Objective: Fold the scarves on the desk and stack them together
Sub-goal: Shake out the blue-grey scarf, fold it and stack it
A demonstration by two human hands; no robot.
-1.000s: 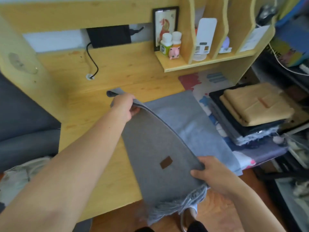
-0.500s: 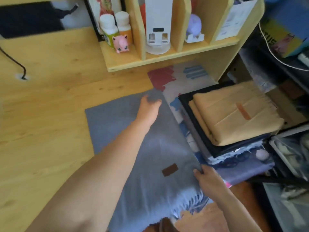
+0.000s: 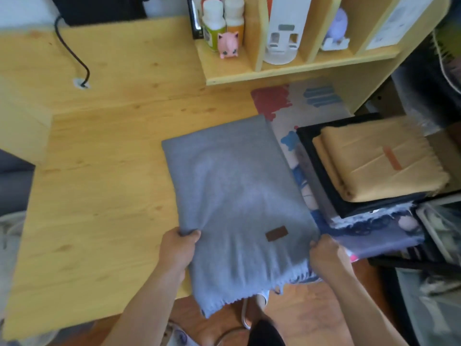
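At lower centre the left hand (image 3: 178, 248) and right hand (image 3: 324, 253) each pinch, fingers curled, a near side edge of the grey scarf (image 3: 234, 186) lying folded on the wooden surface (image 3: 99, 171), likely for another fold before it joins the stack of folded scarves (image 3: 374, 163) at right.

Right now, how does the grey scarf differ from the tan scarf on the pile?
The grey scarf lies on the desk, its fringed end hanging over the front edge; the tan scarf tops the stack. Both hands, left and right, grip the grey one; nothing touches the tan one. The grey fold looks larger. Both carry a small patch.
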